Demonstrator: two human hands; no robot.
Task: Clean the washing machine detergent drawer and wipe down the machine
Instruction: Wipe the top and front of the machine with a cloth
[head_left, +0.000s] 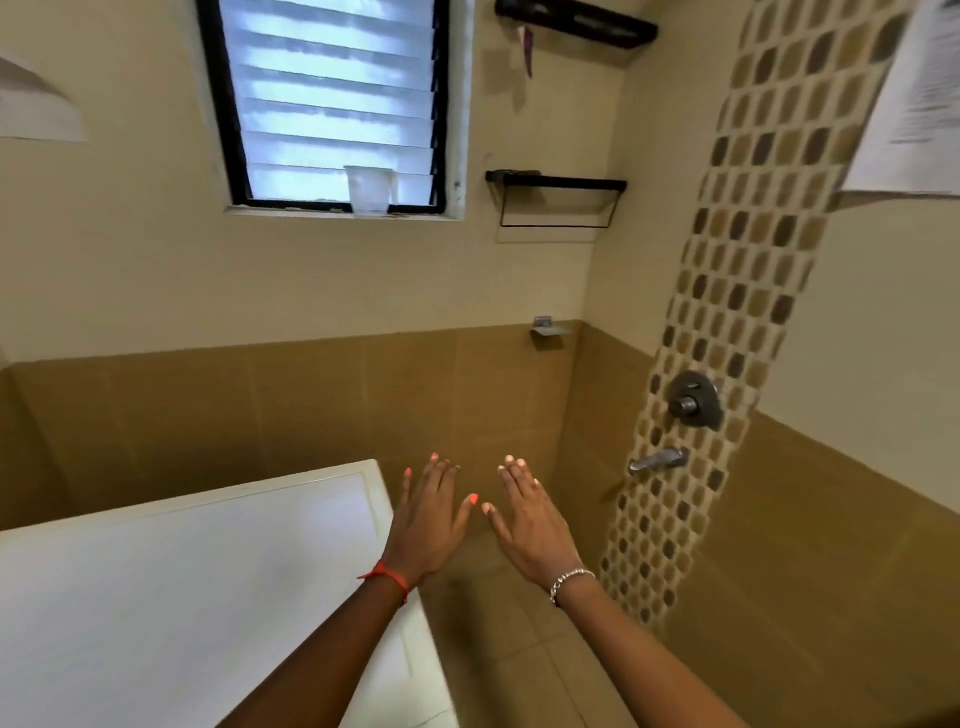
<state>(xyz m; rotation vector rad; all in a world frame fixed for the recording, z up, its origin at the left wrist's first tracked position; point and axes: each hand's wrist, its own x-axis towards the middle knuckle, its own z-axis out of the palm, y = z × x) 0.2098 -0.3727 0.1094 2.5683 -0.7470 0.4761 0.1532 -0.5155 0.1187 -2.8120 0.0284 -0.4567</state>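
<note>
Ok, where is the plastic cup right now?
Head view, upper middle: the plastic cup stands on the window sill, towards its right end, left of the black wire shelf.

We see only the white top of the washing machine (182, 597), which runs off the left and bottom edges, so its front is out of our sight, and the left forearm (337, 649) crossing it covers part of its right rim. High above the washing machine and far to its right, a printed sheet (914, 93) is cut by the right edge, its text too blurred for us to read. Above the washing machine's left end a pale object (36, 109) is cropped by the left edge; we cannot tell what it is.
</note>
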